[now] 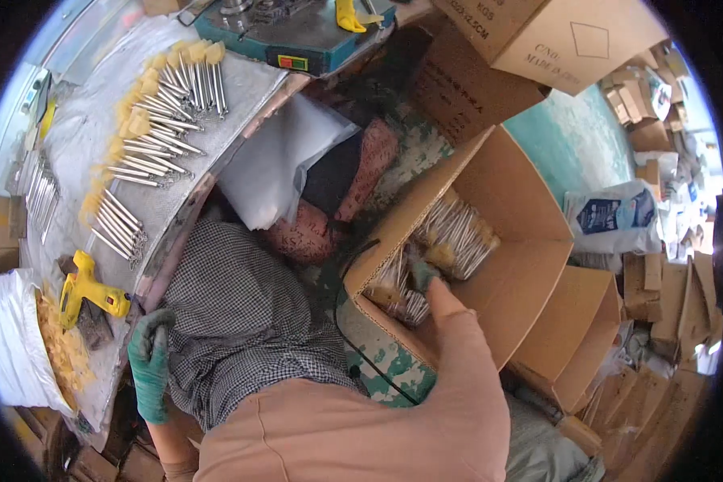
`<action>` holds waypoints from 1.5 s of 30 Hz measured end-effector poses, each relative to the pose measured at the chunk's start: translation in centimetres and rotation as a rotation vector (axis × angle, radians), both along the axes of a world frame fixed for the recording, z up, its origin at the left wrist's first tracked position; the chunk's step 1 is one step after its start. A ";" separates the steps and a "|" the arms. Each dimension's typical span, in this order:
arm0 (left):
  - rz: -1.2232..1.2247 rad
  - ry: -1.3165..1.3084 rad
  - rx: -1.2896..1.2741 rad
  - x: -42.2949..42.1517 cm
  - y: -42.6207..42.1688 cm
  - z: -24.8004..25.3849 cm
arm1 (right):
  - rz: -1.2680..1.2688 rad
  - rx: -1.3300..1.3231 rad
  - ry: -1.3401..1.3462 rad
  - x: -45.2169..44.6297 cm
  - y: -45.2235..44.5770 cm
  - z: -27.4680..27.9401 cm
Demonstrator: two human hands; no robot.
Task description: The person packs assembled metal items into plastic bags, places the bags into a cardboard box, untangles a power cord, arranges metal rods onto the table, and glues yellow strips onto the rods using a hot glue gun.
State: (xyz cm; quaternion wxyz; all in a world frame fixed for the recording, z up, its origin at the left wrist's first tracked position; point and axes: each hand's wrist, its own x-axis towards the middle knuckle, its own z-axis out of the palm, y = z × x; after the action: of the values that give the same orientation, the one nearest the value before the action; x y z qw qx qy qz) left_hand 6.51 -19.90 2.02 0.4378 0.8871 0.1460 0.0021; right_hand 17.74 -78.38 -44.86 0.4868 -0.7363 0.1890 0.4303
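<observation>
My right hand point(422, 273), in a grey-green glove, reaches down into an open cardboard box point(530, 297). It touches clear bags of metal rods point(460, 241) with yellowish ends, packed side by side on the bottom. Its fingertips are hidden among the bags, so its grip does not show. My left hand point(149, 365), in a green glove, is beside the table edge near my lap. Its fingers are curled in, and I see nothing in them. Nearest to it on the table is a yellow glue gun point(88, 293).
Fanned rows of metal rods with yellow tips point(157, 120) lie along the table point(241, 88). A white bag of yellow pieces point(8, 337) rests at its near end. A teal machine point(297, 40) stands at the far end. More cartons point(570, 337) surround the box; clear plastic bags point(277, 161) hang beside my knees.
</observation>
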 end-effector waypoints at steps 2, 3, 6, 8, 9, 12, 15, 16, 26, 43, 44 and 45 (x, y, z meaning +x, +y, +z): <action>0.029 -0.014 0.004 1.1 -1.5 0.4 | 0.021 -0.036 -0.052 2.1 4.9 0.0; -0.001 0.005 -0.037 1.6 -2.0 0.6 | 0.032 -0.050 -0.074 0.5 6.7 0.1; -0.132 -0.013 0.025 2.6 -2.6 0.6 | 0.170 -0.043 -0.200 -1.2 6.7 2.6; -0.279 -0.064 0.205 3.0 -1.3 0.3 | 0.325 0.041 -0.301 2.3 8.0 1.7; -0.289 -0.017 0.194 3.5 -1.7 0.9 | 0.397 0.087 -0.343 2.0 5.7 1.6; -0.255 -0.144 0.254 5.0 -1.3 0.5 | 0.553 0.163 -0.482 3.7 4.5 0.6; -0.201 -0.226 0.366 7.4 -1.2 0.9 | 0.633 0.164 -0.618 3.4 2.8 2.4; -0.109 -0.238 0.413 8.1 -1.0 0.7 | 0.658 0.155 -0.664 3.6 2.8 3.5; 0.068 -0.434 0.421 9.1 -2.1 -2.8 | 0.734 0.066 -1.153 2.5 -13.4 11.3; -0.373 -0.112 0.391 15.3 -10.6 -16.4 | -0.568 -0.596 -1.428 8.4 7.7 42.1; -0.243 -0.154 0.430 16.8 -11.7 -17.9 | -0.490 -0.570 -1.543 8.2 12.0 44.9; -0.107 -0.196 0.468 18.1 -12.6 -18.7 | -0.413 -0.481 -1.556 8.5 14.9 46.5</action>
State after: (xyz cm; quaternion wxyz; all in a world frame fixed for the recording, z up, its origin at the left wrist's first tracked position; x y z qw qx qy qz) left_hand 24.65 -32.46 -16.72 0.2324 0.9663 0.0513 0.0985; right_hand 26.28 -63.51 1.67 0.3771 -0.8573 0.0170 -0.3501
